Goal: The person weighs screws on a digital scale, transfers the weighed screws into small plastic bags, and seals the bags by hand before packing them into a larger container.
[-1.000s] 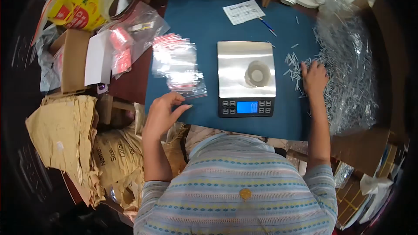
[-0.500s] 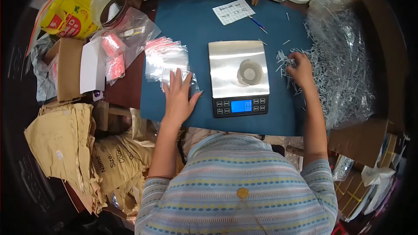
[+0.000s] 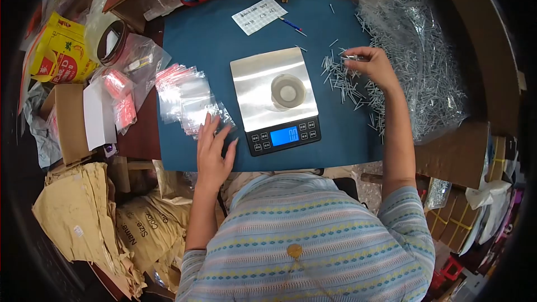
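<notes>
My left hand has its fingers spread, their tips on the lower edge of a fanned stack of clear zip bags. My right hand pinches a few metal pins over the loose pins right of the scale. The digital scale bears a small round cup, and its blue display reads 0.0. A large heap of pins lies on clear plastic beyond my right hand.
A handwritten note and a blue pen lie behind the scale. At the left are an open cardboard box, red-printed bags and a yellow packet. Brown paper packaging stands at lower left.
My right hand has moved from the heap's edge to the loose pins and closed on some. My left hand has reached onto the clear bags. The whole view has shifted and turned slightly.
</notes>
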`<control>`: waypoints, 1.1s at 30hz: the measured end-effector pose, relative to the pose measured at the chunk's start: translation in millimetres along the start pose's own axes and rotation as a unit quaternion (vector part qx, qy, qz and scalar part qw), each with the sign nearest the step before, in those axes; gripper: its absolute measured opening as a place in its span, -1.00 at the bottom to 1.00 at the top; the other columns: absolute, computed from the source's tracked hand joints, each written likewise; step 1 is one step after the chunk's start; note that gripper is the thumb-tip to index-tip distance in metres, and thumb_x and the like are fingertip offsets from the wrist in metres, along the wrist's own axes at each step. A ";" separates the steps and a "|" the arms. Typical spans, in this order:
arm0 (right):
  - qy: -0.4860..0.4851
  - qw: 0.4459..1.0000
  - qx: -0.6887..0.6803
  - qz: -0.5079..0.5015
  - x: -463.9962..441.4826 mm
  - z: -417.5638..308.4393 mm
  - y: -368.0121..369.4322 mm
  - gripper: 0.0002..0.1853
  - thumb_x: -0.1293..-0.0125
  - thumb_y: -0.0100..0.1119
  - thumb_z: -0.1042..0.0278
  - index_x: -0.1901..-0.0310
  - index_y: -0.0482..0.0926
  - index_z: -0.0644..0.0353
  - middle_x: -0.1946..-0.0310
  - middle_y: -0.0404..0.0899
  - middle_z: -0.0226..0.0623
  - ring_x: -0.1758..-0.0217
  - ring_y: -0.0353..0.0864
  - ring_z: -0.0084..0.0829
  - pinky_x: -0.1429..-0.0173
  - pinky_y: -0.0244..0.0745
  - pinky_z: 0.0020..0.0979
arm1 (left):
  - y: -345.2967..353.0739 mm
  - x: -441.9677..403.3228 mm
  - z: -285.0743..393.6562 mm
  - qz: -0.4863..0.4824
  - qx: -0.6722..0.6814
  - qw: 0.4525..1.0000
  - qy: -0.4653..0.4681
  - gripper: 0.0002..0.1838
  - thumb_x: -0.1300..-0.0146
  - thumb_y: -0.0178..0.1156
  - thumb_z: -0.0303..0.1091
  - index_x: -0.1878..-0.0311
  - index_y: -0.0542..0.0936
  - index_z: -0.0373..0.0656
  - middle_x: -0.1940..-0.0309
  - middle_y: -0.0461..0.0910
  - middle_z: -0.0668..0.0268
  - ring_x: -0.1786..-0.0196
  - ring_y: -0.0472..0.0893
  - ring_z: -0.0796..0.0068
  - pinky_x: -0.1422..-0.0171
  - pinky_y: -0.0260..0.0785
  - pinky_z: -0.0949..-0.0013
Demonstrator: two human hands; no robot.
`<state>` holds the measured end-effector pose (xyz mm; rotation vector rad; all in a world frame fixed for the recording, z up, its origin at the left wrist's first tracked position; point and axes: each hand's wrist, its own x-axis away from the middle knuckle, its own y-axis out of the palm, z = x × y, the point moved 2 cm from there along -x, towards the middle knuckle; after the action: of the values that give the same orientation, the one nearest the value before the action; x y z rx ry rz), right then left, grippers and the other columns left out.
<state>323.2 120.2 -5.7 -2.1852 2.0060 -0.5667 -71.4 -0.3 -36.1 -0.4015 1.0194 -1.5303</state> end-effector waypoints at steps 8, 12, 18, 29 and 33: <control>-0.084 0.983 -0.018 -0.162 4.2 -60.0 91.2 -0.78 -0.08 0.37 0.51 0.18 0.70 0.23 0.36 0.70 -0.32 0.31 0.65 -0.55 0.19 0.56 -0.53 | -3.9 4.9 5.2 -0.015 0.024 1.000 0.000 -0.66 -0.09 0.27 -0.52 0.01 0.59 -0.28 -0.17 0.47 0.03 -0.36 0.33 -0.04 -0.41 0.11 -0.06; -0.228 0.946 0.193 -0.123 15.9 -57.3 126.3 -0.80 -0.08 0.34 0.40 0.23 0.71 0.21 0.29 0.70 -0.17 0.27 0.70 -0.38 0.12 0.55 -0.43 | -3.2 7.7 6.8 -0.018 0.022 1.000 -0.002 -0.68 -0.09 0.25 -0.54 0.03 0.60 -0.30 -0.13 0.51 0.02 -0.32 0.38 -0.03 -0.37 0.20 0.00; -0.152 0.984 0.093 -0.026 32.0 -72.2 89.6 -0.87 -0.17 0.29 0.40 0.28 0.69 0.26 0.32 0.70 -0.19 0.28 0.70 -0.41 0.20 0.55 -0.43 | 6.7 7.9 5.4 -0.028 -0.055 0.998 -0.032 -0.72 -0.12 0.21 -0.54 0.05 0.61 -0.30 -0.07 0.56 0.02 -0.22 0.50 0.04 -0.21 0.40 0.17; -0.066 0.987 -0.147 -0.029 30.5 -5.1 38.6 -0.67 -0.36 -0.05 0.50 -0.15 0.38 0.29 0.30 0.57 -0.35 0.30 0.59 -0.58 0.23 0.45 -0.57 | 4.1 -1.4 -6.3 -0.006 -0.002 0.997 -0.071 -0.69 -0.14 0.17 -0.58 0.00 0.58 -0.29 -0.02 0.56 -0.06 -0.09 0.58 0.03 -0.11 0.48 0.20; -0.066 0.986 -0.146 -0.054 28.6 -5.9 46.9 -0.70 -0.37 -0.07 0.51 -0.11 0.42 0.29 0.28 0.58 -0.38 0.31 0.57 -0.61 0.22 0.44 -0.58 | 10.8 6.8 -0.5 -0.046 -0.066 0.995 -0.062 -0.63 -0.08 0.14 -0.61 -0.02 0.57 -0.28 -0.07 0.55 -0.02 -0.14 0.55 0.07 -0.12 0.47 0.20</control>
<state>278.8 87.8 -10.6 -2.4333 2.0203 -0.1356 -66.7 -5.6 -46.7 -0.6367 1.0177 -1.5047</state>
